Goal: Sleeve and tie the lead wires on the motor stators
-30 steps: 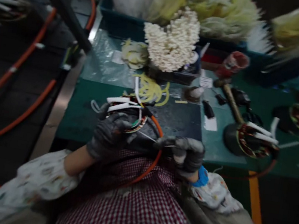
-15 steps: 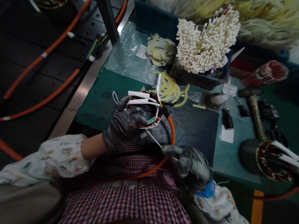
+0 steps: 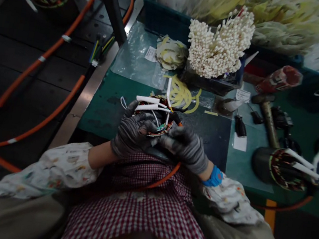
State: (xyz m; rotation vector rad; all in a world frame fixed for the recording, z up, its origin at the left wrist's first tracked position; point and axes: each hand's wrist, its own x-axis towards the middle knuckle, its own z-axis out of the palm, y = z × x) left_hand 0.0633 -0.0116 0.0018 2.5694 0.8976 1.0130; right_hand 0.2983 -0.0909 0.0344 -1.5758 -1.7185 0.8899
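Note:
Both my hands wear dark grey gloves and meet at a motor stator with copper windings, in front of my lap. My left hand is wrapped round its left side, thumb on top. At the lower right rim my right hand has its fingers curled in close; whatever is between the fingertips is hidden. A thin white cord crosses the stator's opening. White sleeves lie over its top, and an orange cable runs down from its right side past my right hand.
Yellow strips lie just behind the stator. White-tipped sticks stand bundled in a bin. A hammer, a red can and another stator are at the right. Orange cables loop on the left.
My right hand has moved up and left from the cord's pulled-out end to the stator's rim. The cord now curves across the stator's opening. My left hand stays put.

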